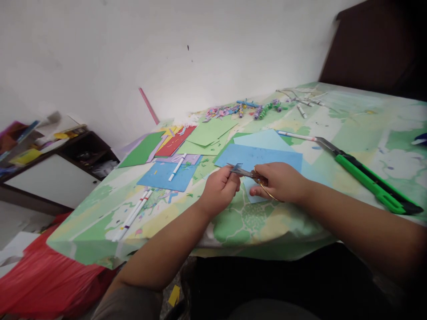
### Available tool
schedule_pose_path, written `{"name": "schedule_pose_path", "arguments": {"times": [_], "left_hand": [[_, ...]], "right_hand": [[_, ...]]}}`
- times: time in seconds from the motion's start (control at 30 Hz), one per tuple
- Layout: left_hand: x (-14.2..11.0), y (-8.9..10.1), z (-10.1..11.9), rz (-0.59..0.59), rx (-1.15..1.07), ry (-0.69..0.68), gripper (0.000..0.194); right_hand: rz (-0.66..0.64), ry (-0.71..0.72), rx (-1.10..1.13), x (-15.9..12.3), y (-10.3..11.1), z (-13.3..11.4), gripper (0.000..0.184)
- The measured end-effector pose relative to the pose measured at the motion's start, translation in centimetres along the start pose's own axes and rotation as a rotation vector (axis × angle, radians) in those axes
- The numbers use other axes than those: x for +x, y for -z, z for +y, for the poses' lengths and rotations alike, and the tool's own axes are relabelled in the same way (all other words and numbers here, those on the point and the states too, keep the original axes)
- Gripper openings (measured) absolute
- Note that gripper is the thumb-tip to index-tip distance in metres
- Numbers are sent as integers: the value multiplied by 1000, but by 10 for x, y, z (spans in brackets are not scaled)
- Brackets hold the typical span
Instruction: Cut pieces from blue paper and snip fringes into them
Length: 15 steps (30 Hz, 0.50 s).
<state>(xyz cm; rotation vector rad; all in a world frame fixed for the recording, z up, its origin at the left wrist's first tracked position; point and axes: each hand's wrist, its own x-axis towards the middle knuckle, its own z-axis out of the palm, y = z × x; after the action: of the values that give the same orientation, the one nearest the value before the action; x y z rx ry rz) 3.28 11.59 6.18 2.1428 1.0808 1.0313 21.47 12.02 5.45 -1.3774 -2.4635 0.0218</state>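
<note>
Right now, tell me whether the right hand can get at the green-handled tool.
Probably yes: the green-handled tool lies uncovered on the tablecloth, though the right hand holds scissors and would likely need freeing.

Dark greyish sleeve (130, 303) on my L arm (167, 244), ends abt the elbow; L hand (220, 189) + R hand (282, 180) bare, fwiw.

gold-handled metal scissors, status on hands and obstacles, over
Right hand holding the scissors. Left hand pinching small blue piece at blades. Green-and-black plastic cutter lies to the right, apart from both hands.
</note>
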Motion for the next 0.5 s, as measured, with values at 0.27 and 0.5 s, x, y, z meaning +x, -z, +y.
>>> {"name": "schedule_pose_path", "arguments": {"times": [0.27, 0.5], "left_hand": [[3, 0, 4, -3, -143, 117, 20], [10, 0, 0, -45, -533, 309, 16]], "right_hand": [[-40, -80, 29, 1, 3, 0, 41], [16, -316, -2, 4, 10, 17, 40]]}}
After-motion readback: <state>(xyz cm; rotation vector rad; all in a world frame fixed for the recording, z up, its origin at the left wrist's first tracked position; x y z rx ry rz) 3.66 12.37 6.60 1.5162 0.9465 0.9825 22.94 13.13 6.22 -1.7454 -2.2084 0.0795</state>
